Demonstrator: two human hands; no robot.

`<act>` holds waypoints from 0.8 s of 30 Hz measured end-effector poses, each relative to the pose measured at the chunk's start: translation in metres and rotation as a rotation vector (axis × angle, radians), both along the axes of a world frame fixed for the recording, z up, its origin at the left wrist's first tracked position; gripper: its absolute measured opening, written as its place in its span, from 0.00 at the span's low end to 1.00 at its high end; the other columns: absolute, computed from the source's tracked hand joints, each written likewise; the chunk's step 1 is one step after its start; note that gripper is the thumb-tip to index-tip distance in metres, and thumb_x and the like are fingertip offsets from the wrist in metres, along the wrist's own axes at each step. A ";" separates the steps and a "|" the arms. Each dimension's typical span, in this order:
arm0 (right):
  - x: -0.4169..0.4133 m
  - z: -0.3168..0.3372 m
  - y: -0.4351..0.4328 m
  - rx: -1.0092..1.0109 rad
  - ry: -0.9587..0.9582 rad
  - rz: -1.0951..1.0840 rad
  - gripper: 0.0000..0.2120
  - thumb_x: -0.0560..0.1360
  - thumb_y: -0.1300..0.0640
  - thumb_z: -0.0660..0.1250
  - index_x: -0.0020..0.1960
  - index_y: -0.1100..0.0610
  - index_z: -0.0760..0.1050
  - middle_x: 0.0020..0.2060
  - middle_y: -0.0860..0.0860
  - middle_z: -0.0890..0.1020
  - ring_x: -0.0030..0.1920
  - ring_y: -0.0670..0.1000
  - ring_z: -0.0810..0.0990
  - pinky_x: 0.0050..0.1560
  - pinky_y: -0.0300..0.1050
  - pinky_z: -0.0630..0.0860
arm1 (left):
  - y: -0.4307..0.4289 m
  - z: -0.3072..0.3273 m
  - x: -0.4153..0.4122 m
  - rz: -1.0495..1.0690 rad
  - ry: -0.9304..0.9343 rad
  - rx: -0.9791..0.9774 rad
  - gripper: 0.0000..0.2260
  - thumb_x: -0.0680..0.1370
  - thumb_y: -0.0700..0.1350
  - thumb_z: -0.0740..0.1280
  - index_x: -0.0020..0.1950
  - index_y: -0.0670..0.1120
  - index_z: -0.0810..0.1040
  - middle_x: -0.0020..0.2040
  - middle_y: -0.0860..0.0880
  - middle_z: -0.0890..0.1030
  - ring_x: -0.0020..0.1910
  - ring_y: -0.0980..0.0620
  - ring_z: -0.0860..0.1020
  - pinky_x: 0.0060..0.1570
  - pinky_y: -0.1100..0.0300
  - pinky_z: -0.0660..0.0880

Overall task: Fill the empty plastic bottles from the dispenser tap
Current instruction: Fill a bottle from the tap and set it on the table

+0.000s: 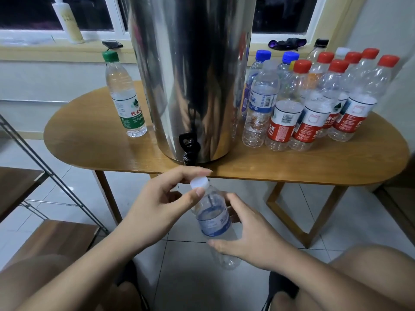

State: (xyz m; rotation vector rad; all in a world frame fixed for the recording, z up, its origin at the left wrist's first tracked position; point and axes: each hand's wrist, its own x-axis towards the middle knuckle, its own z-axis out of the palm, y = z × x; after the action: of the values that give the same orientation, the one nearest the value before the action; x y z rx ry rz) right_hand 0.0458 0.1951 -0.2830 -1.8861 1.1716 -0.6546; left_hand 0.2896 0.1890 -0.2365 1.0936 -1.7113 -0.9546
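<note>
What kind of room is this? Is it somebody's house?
Probably a room in someone's home, though I can't be sure. There's a wooden table on a tiled floor, and a phone and a cream-coloured bottle sit on the windowsill.

Oval wooden table (89, 142) on white tile floor (179, 254); dark window (27, 14) behind; metal rack (56, 176) left.

wooden table (314, 163) | steel dispenser (190, 75) centre | green-capped bottle (125, 97) left | capped bottle cluster (314, 115) right
</note>
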 end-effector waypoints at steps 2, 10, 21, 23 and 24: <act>-0.001 0.002 0.002 0.010 -0.039 0.006 0.35 0.74 0.47 0.82 0.74 0.36 0.68 0.65 0.38 0.81 0.66 0.44 0.81 0.67 0.50 0.80 | -0.001 0.001 0.002 -0.050 -0.043 0.007 0.12 0.84 0.48 0.72 0.67 0.55 0.86 0.61 0.50 0.85 0.57 0.51 0.82 0.53 0.35 0.82; -0.006 -0.002 -0.002 0.013 -0.052 0.011 0.32 0.75 0.46 0.82 0.74 0.37 0.72 0.64 0.37 0.83 0.66 0.42 0.82 0.67 0.45 0.79 | -0.016 0.008 0.023 -0.105 -0.250 0.048 0.08 0.78 0.48 0.78 0.57 0.54 0.87 0.56 0.55 0.88 0.55 0.48 0.84 0.57 0.41 0.79; -0.003 -0.010 -0.006 -0.209 0.148 -0.106 0.38 0.70 0.41 0.83 0.75 0.37 0.70 0.64 0.35 0.77 0.65 0.41 0.78 0.61 0.40 0.78 | -0.019 -0.017 0.012 0.175 -0.505 -0.062 0.28 0.76 0.78 0.64 0.40 0.53 0.80 0.35 0.54 0.81 0.37 0.53 0.79 0.34 0.60 0.71; -0.004 -0.012 -0.008 -0.200 0.154 -0.122 0.38 0.69 0.41 0.83 0.74 0.37 0.70 0.64 0.35 0.77 0.64 0.41 0.78 0.61 0.40 0.79 | -0.021 -0.020 0.017 0.148 -0.520 -0.039 0.29 0.73 0.80 0.64 0.45 0.55 0.81 0.40 0.55 0.83 0.42 0.54 0.81 0.36 0.60 0.74; -0.004 -0.012 -0.009 -0.187 0.149 -0.131 0.38 0.69 0.40 0.83 0.74 0.37 0.70 0.64 0.35 0.78 0.64 0.40 0.79 0.60 0.40 0.79 | -0.021 -0.019 0.020 0.130 -0.496 -0.018 0.28 0.72 0.80 0.65 0.48 0.56 0.83 0.43 0.57 0.85 0.45 0.56 0.82 0.39 0.63 0.75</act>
State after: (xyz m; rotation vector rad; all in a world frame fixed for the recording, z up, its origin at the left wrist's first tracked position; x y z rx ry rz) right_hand 0.0422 0.1866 -0.2951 -2.0559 1.3788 -0.7272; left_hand 0.3092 0.1676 -0.2553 1.4992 -2.0006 -0.6144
